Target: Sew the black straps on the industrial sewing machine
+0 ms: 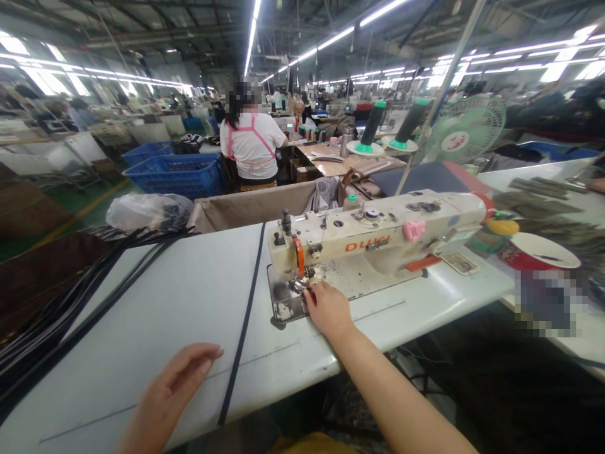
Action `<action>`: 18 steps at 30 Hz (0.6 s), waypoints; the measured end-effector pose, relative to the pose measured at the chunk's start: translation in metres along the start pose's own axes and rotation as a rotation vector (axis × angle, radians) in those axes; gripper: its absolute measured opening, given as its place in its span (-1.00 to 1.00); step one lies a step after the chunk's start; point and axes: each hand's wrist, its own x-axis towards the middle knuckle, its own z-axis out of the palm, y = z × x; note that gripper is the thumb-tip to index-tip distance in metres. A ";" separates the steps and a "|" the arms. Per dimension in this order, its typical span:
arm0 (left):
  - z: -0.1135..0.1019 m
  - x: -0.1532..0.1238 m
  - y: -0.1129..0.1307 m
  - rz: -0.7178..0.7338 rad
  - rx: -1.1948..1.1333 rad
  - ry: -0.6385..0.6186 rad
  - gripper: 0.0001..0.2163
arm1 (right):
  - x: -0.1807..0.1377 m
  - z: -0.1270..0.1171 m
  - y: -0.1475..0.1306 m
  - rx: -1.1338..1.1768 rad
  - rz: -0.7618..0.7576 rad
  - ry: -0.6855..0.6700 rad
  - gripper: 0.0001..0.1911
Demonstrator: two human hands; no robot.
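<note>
My right hand (329,310) reaches to the needle area of a white sewing machine (378,233). Its fingers are drawn together by the presser foot (299,285), and whatever is between them is hidden. Loosely stretched fingers show on my left hand (177,381), which hovers above the white table (170,302) holding nothing. Between the left hand and the machine, a narrow black strip (246,315) runs across the tabletop from its far edge to its near edge.
A bundle of long dark strips (85,302) hangs over the table's left side. Behind the table are a fabric-lined bin (250,205) and blue baskets (174,174). Thread cones (374,126), a green fan (466,132) and a red-and-white bowl (543,251) stand right. A co-worker (253,145) sits ahead.
</note>
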 end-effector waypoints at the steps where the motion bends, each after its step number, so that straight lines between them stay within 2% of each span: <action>1: 0.001 0.001 -0.001 0.008 0.018 -0.004 -0.54 | 0.000 0.000 0.000 -0.003 0.008 0.007 -0.66; 9: 0.008 0.016 -0.032 0.079 0.076 -0.039 -0.58 | 0.000 0.001 0.000 0.007 -0.024 0.036 -0.65; 18: 0.031 0.038 -0.036 0.276 0.265 -0.025 -0.60 | 0.000 0.005 0.000 0.035 -0.011 0.071 -0.68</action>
